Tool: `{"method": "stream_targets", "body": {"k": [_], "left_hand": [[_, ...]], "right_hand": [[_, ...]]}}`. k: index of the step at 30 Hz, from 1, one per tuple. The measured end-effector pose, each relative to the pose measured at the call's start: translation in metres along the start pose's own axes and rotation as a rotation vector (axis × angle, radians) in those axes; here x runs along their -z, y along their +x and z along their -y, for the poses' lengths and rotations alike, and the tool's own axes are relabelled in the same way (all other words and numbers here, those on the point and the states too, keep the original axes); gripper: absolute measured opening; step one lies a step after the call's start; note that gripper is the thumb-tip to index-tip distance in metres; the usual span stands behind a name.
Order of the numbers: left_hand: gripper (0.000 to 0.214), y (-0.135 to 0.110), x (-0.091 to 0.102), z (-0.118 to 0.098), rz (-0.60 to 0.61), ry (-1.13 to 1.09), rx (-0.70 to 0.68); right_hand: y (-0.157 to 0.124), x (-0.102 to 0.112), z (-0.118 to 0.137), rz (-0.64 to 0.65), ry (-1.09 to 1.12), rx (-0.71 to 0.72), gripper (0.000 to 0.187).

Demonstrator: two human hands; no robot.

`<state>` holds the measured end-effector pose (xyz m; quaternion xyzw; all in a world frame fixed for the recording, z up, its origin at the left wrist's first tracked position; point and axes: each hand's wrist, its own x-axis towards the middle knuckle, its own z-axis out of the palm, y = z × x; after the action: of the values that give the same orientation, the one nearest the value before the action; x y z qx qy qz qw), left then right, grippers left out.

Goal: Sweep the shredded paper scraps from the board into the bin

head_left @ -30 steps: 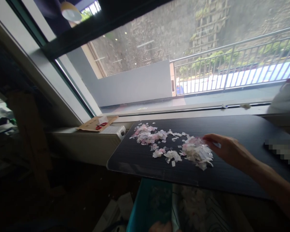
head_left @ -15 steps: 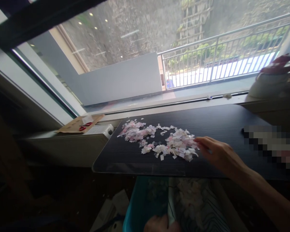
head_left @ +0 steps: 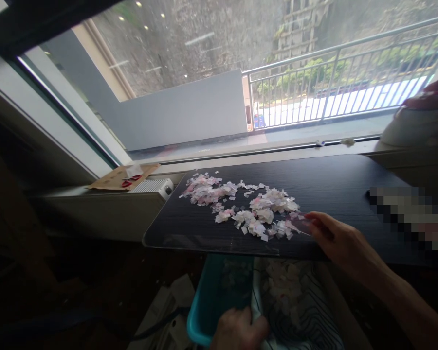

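We see white scraps (head_left: 275,200) tinged with pale pink on a black surface (head_left: 200,231) streaked with fine grain. Below it we find a teal tub (head_left: 194,318) and a pale bag (head_left: 319,304) patterned with dark wavy lines; leftward, we note red loops (head_left: 126,183) on a tan sheet (head_left: 105,181).

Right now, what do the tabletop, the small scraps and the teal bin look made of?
Tabletop: likely dark laminate, low-sheen, with fine wood-like grain lines.
Scraps: thin, mostly matte and paper-like; some look see-through, so perhaps plastic film.
Teal bin: probably smooth moulded plastic, judging by its even colour and rounded rim.
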<state>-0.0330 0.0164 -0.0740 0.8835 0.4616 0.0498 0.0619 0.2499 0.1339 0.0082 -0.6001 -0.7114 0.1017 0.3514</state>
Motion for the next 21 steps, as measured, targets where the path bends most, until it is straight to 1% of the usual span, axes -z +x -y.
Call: {"method": "stream_targets", "body": {"k": [3, 6, 9, 11, 13, 16, 18, 21], "left_hand": [[0.018, 0.005, 0.005, -0.001, 0.078, -0.005, -0.008], [0.029, 0.009, 0.013, -0.004, 0.150, -0.011, 0.046], [0.027, 0.010, 0.023, -0.011, 0.132, -0.046, 0.110], [0.022, 0.011, 0.032, -0.018, 0.101, -0.084, 0.151], [0.017, 0.015, 0.043, -0.026, 0.083, -0.127, 0.185], [0.015, 0.022, 0.056, -0.039, 0.115, -0.183, 0.176], [0.015, 0.027, 0.060, -0.046, 0.137, -0.185, 0.156], [0.016, 0.031, 0.060, -0.052, 0.142, -0.133, 0.140]], "right_hand": [[-0.003, 0.002, -0.010, -0.039, 0.036, -0.088, 0.029], [0.002, -0.004, -0.012, -0.049, 0.245, -0.126, 0.031], [0.007, -0.008, -0.012, -0.073, 0.494, -0.203, 0.031], [0.010, -0.007, -0.013, -0.116, 0.587, -0.264, 0.031], [0.010, -0.004, -0.014, -0.140, 0.624, -0.290, 0.030], [0.010, -0.001, -0.012, -0.161, 0.639, -0.289, 0.030], [0.010, -0.001, -0.010, -0.188, 0.634, -0.275, 0.028], [0.009, -0.002, -0.006, -0.185, 0.600, -0.226, 0.023]]}}
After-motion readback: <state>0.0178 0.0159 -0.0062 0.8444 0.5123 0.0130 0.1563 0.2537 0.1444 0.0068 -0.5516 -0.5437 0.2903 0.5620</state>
